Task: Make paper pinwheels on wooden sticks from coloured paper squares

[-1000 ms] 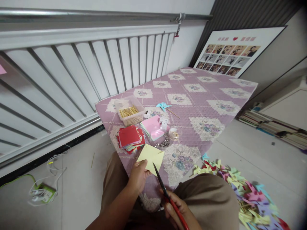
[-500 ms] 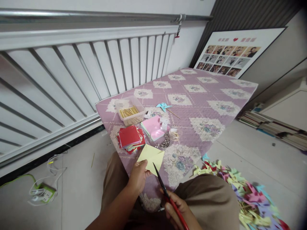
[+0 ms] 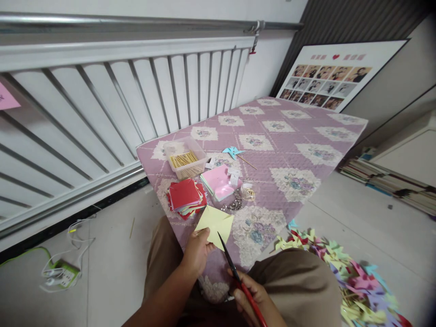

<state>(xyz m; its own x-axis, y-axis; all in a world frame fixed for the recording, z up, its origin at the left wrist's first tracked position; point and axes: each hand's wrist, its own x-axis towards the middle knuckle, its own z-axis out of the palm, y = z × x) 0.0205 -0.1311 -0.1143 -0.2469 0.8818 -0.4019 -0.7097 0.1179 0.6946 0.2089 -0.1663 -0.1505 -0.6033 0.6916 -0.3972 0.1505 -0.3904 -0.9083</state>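
My left hand [image 3: 197, 252] pinches the near corner of a pale yellow paper square [image 3: 215, 222], held just above the front edge of a purple quilted mat [image 3: 272, 150]. My right hand [image 3: 254, 299] is closed on red-handled scissors [image 3: 238, 279]. Their dark blades point up and left, with the tip at the paper's lower edge. A stack of red paper squares [image 3: 185, 194] and a stack of pink ones [image 3: 220, 181] lie just beyond the yellow sheet.
A clear box of wooden sticks [image 3: 185, 160], a blue pinwheel [image 3: 233, 151], a tape roll [image 3: 247, 190] and small metal bits lie on the mat. A heap of coloured pinwheels [image 3: 344, 272] covers the floor at right. A power strip [image 3: 63, 274] lies at left, white railing behind.
Nothing has visibly changed apart from a slight shift of the camera. Both hands, the paper and the scissors keep their places.
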